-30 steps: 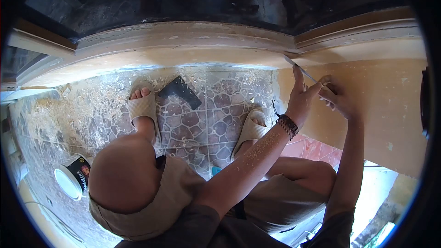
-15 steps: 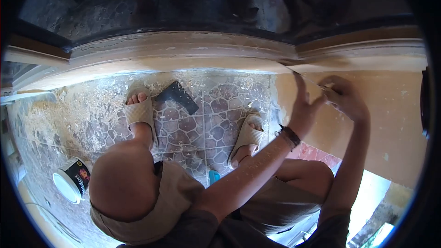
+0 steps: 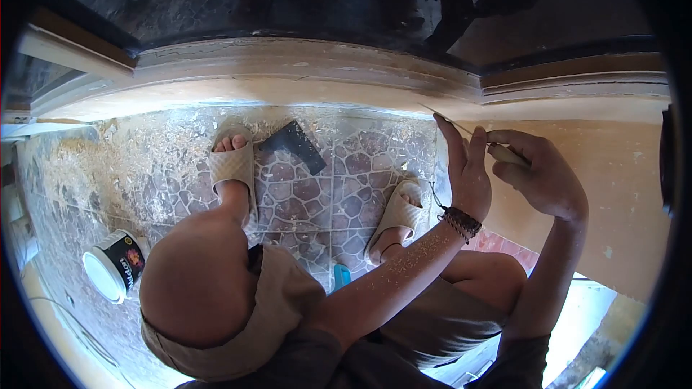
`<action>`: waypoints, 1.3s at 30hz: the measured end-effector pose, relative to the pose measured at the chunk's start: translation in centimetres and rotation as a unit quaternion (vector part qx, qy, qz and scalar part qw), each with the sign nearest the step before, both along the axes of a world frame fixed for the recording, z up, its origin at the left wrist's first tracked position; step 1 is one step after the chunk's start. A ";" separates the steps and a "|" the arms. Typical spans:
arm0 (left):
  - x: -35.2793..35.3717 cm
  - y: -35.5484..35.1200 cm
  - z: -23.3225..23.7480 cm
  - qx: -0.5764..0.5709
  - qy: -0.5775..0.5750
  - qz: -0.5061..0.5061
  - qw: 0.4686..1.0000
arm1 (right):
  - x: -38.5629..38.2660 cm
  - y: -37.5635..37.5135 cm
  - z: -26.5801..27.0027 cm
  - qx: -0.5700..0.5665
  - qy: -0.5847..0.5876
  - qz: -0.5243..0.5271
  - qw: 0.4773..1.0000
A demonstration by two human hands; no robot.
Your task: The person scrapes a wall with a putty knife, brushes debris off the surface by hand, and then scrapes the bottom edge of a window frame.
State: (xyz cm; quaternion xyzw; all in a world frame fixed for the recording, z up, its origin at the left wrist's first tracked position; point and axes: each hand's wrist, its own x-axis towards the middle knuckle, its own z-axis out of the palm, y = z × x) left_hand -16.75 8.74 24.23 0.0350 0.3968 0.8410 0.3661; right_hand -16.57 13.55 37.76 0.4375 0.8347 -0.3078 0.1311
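Observation:
My right hand (image 3: 542, 173) is closed around the light handle of a thin-bladed hand tool (image 3: 507, 155). The slim blade points up and left, its tip close by the pale ledge under the window frame (image 3: 310, 65). Beside it, my left hand (image 3: 470, 173) has its fingers stretched out, with the fingertips and thumb right at the blade. A dark braided bracelet circles my left wrist, and pale flakes cling to that forearm.
A dark flat rectangular piece (image 3: 294, 147) lies on the stone-patterned floor between my sandalled feet. Shavings and dust cover the floor at left. A white-lidded bucket (image 3: 108, 274) stands at lower left, and a small turquoise object (image 3: 342, 276) sits near my leg. Dark glass rises ahead.
The view has shifted slightly. The tool's blade has moved away from the window frame's corner and turned flatter, while my left fingers have straightened along it.

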 end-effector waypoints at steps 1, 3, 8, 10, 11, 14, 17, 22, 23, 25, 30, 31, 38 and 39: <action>-0.1 0.0 -0.1 -0.017 0.021 0.006 1.000 | -0.4 0.0 0.3 -0.011 -0.019 -0.015 1.000; -0.2 0.2 -1.5 -0.066 0.129 -0.011 0.989 | -1.2 -0.1 1.0 -0.036 -0.058 -0.045 0.997; -3.9 -0.3 -0.6 -0.003 -0.091 -0.091 0.992 | -1.6 0.0 -1.4 0.019 0.032 0.014 0.999; -3.7 -0.2 0.0 -0.014 -0.076 -0.048 0.996 | -2.2 -0.1 -1.0 0.022 0.012 0.013 1.000; -3.3 0.1 -0.2 -0.001 -0.068 -0.036 0.997 | -2.5 -0.2 0.0 0.017 -0.012 -0.004 1.000; -3.8 0.3 -1.7 0.012 -0.132 -0.062 0.989 | -2.6 0.0 -2.1 0.027 -0.006 0.008 1.000; -4.8 0.0 -2.3 0.047 -0.202 -0.056 0.977 | -3.7 -1.1 -2.7 0.050 -0.008 0.010 0.999; -5.0 -0.9 -3.4 -0.117 0.216 0.008 0.969 | -4.2 -2.3 -3.2 0.055 -0.005 0.019 0.998; -4.8 -0.8 -3.7 -0.081 0.140 -0.005 0.987 | -4.2 -2.0 -3.6 0.062 -0.013 0.037 0.997; -5.5 -1.1 -3.2 -0.014 -0.023 -0.013 1.000 | -4.5 -3.2 -3.4 0.068 -0.001 0.018 0.998; -6.1 -2.4 -3.1 -0.115 0.195 0.067 0.972 | -6.0 -4.7 -2.3 0.006 0.038 0.005 0.999; -6.9 -2.6 -2.5 -0.030 0.002 0.037 0.999 | -6.3 -4.3 -3.4 -0.002 0.034 0.017 0.999; -9.7 -5.0 -1.4 -0.015 0.059 0.130 0.990 | -9.3 -8.2 -1.9 -0.039 0.065 -0.021 0.997; -10.0 -5.3 -1.7 -0.011 0.058 0.119 0.991 | -9.5 -8.4 -2.1 -0.035 0.060 -0.025 0.997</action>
